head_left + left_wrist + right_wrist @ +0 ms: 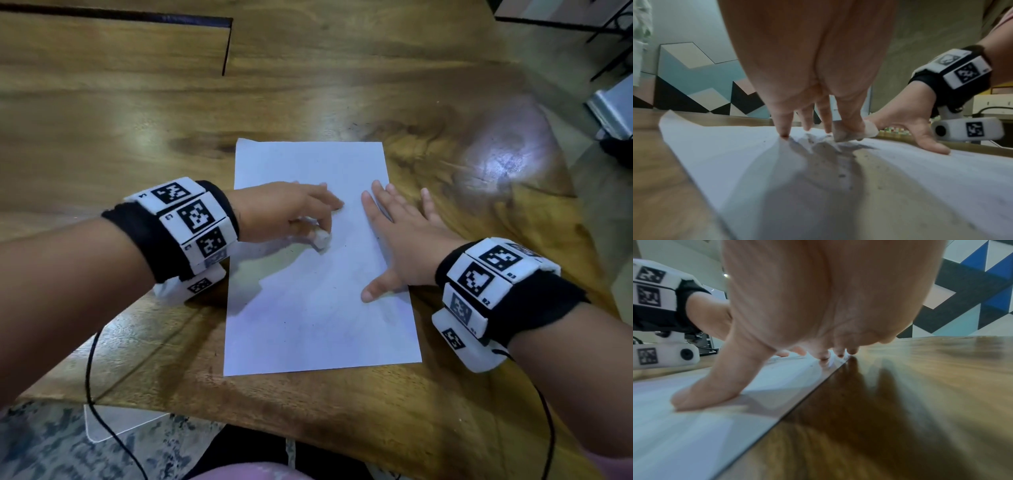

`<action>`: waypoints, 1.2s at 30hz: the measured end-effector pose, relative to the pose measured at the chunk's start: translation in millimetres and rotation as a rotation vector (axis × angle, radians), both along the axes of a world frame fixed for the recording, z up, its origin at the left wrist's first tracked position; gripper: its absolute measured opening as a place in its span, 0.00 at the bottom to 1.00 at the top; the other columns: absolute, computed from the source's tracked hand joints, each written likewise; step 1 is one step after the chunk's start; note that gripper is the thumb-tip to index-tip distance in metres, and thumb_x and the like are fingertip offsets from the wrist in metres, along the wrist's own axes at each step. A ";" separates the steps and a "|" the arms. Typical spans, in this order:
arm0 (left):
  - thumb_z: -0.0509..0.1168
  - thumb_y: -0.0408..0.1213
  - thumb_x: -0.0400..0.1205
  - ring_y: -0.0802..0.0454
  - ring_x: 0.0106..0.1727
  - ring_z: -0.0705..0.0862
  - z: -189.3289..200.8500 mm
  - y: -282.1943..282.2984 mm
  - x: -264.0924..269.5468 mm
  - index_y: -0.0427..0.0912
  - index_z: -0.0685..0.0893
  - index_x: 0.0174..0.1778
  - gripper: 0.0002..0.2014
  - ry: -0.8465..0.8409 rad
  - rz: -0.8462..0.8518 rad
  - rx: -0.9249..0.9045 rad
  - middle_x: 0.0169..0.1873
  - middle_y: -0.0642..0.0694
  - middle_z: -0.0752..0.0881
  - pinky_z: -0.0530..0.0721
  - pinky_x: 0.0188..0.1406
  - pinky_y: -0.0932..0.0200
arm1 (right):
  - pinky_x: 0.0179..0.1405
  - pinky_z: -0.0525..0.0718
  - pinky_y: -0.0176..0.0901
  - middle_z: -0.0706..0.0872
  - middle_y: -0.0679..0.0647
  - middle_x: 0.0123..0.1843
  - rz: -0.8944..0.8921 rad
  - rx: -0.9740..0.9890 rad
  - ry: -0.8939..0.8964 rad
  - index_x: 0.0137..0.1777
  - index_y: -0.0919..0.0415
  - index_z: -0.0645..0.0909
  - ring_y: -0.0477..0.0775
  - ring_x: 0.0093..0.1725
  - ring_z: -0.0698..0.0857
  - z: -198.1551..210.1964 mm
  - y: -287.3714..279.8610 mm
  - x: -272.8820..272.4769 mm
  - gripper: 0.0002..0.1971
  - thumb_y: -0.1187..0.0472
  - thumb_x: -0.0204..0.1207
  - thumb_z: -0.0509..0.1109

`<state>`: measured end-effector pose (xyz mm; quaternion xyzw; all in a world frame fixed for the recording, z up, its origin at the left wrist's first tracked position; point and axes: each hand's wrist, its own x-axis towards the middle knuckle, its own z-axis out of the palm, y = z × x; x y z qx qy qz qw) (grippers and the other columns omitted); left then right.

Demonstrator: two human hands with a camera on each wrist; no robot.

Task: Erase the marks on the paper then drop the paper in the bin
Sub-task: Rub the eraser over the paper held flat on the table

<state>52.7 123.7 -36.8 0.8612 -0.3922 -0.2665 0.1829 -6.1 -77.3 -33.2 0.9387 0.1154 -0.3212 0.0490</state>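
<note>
On a wooden bench [102, 120], the left hand [284, 212] pinches a white eraser [322, 238] against the paper [318, 308], while at 3 o'clock the right hand [404, 240] presses flat, fingers spread.

Black wristbands [154, 236] carry white blocks with black square-code markers; thin black cables [89, 373] trail off.

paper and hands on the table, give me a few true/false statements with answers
1. The left hand pinches a white eraser. True.
2. The right hand is lifted clear of the paper. False: it lies flat, thumb and inner fingers on the sheet, outer fingers on the wooden table.
3. The paper is crumpled into a ball. False: it lies as a flat sheet, only rumpled a little under the left fingers in the left wrist view.
4. Dark eraser crumbs lie on the paper. True.
5. The paper is already in a bin. False: it is on the table; no bin is in view.
</note>
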 end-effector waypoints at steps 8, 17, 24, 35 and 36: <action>0.56 0.40 0.82 0.51 0.80 0.61 -1.4 21.0 -8.9 0.44 0.79 0.58 0.11 -0.046 0.207 0.029 0.61 0.46 0.85 0.67 0.73 0.53 | 0.78 0.27 0.60 0.24 0.53 0.82 -0.026 0.040 -0.015 0.81 0.53 0.26 0.51 0.80 0.26 6.4 3.4 0.4 0.67 0.27 0.58 0.71; 0.56 0.30 0.80 0.36 0.60 0.80 8.3 31.6 -70.0 0.44 0.76 0.51 0.08 -0.121 0.483 0.075 0.45 0.35 0.85 0.79 0.53 0.40 | 0.80 0.31 0.57 0.22 0.48 0.81 -0.012 0.135 0.014 0.80 0.50 0.25 0.49 0.80 0.26 2.5 -3.2 -11.3 0.65 0.29 0.61 0.71; 0.58 0.27 0.77 0.46 0.40 0.81 10.9 42.5 -97.6 0.52 0.72 0.42 0.12 -0.139 0.550 0.091 0.34 0.47 0.83 0.79 0.36 0.50 | 0.79 0.29 0.55 0.23 0.47 0.81 0.005 0.148 -0.012 0.81 0.51 0.27 0.47 0.80 0.27 2.3 -2.0 -15.5 0.61 0.30 0.65 0.68; 0.67 0.39 0.76 0.50 0.40 0.76 15.7 -16.8 -62.1 0.44 0.87 0.48 0.08 -0.064 0.502 -0.058 0.37 0.48 0.78 0.61 0.32 0.62 | 0.78 0.31 0.43 0.19 0.40 0.74 -0.016 0.250 0.041 0.81 0.53 0.27 0.36 0.74 0.25 0.8 -3.0 -38.5 0.60 0.35 0.67 0.70; 0.68 0.40 0.75 0.52 0.40 0.75 14.6 -23.9 -56.1 0.44 0.86 0.51 0.10 -0.077 0.500 -0.071 0.38 0.46 0.81 0.61 0.33 0.64 | 0.79 0.31 0.43 0.19 0.40 0.73 -0.017 0.257 0.038 0.81 0.53 0.27 0.36 0.74 0.26 1.1 -2.9 -38.3 0.60 0.35 0.67 0.71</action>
